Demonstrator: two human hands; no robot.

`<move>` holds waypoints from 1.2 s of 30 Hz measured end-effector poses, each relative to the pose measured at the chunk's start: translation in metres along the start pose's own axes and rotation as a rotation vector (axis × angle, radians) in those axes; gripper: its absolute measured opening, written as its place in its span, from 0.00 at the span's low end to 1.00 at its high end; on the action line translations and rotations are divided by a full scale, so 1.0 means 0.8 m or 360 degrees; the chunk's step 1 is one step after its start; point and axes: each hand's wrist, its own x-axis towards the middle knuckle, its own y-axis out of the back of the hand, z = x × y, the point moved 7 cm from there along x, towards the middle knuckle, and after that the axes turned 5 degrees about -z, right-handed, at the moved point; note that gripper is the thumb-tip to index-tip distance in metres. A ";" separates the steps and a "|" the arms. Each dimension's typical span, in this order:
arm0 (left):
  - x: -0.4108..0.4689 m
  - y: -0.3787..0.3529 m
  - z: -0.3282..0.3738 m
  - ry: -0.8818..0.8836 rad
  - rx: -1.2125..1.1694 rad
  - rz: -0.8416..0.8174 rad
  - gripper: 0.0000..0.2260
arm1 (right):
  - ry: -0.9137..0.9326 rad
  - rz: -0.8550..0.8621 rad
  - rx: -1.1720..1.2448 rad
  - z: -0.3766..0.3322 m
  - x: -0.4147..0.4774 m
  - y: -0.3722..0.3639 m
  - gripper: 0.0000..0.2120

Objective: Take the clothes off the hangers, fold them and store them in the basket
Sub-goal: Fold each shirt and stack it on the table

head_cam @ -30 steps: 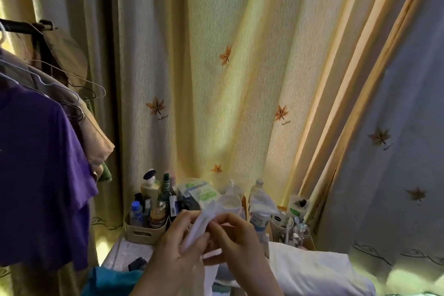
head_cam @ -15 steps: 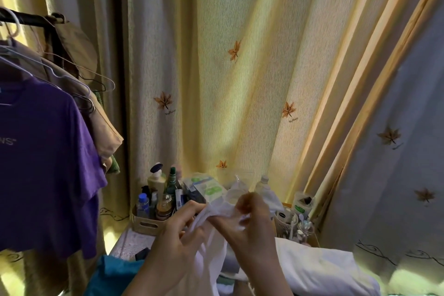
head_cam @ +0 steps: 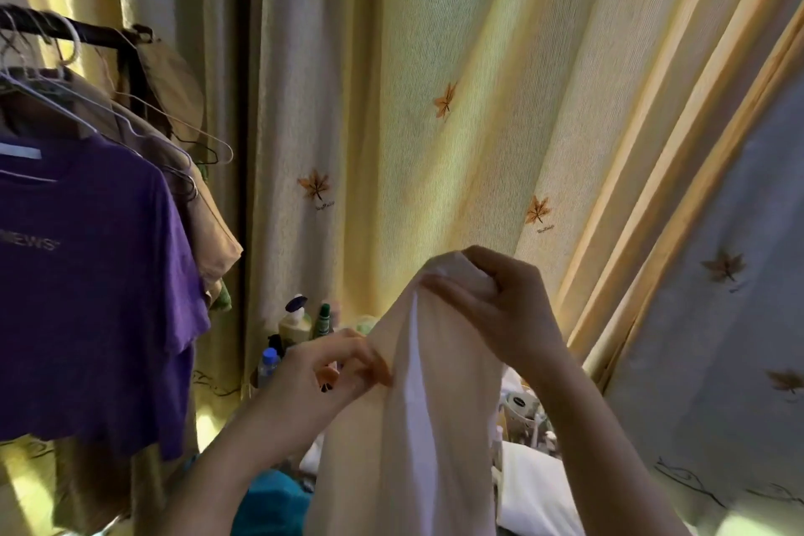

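Note:
A white garment hangs lengthwise in front of me, held up by both hands. My right hand grips its bunched top end at chest height. My left hand pinches its left edge a little lower. On the left, a purple T-shirt hangs on a white wire hanger from a dark rail. Tan clothes hang behind it on more hangers. No basket shows in view.
A yellow curtain with leaf prints fills the background. Bottles and small jars stand on a low surface behind the garment. A teal cloth and a white pillow lie at the bottom.
Both hands have risen, lifting the white garment from a crumpled bunch into a long hanging length. My right hand went highest. The view tilted up and shifted left, showing more of the rail.

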 end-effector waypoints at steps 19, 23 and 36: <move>0.043 -0.017 0.003 -0.0084 0.0192 0.0296 0.09 | 0.0123 0.0053 -0.0298 -0.044 0.047 0.066 0.14; 0.036 -0.038 -0.040 0.0120 0.0161 0.0080 0.09 | 0.0186 0.0156 -0.0223 -0.045 0.050 0.092 0.07; 0.023 0.051 -0.027 -0.0075 0.0241 0.0183 0.13 | 0.0038 0.0290 -0.0410 0.023 0.040 0.126 0.31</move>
